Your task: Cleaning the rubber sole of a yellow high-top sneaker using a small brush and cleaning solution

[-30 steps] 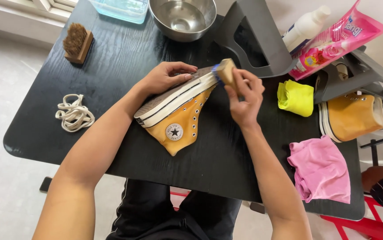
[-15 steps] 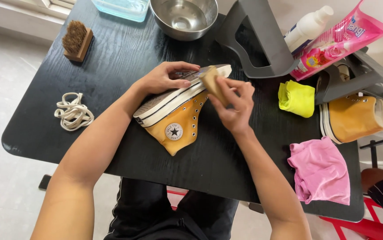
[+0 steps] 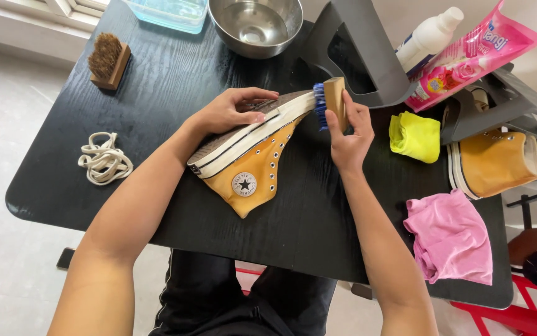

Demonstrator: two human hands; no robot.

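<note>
1. One black table (image 3: 156, 93) carries my work.
2. Mustard high-top sneaker (image 3: 249, 165) lies on its side at the table's centre, sole up.
3. My left hand (image 3: 228, 112) clamps over its sole.
4. My right hand (image 3: 349, 134) grips the blue-bristled brush (image 3: 329, 102) at the sneaker's toe.

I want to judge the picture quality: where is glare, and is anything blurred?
Head view: daylight glare on the steel bowl and a sheen on the black table; the shoe, brush and both hands are sharp; edges bend slightly.

One head-worn camera looks steeply down, fairly near, onto the black table (image 3: 156, 93) and lap.
</note>
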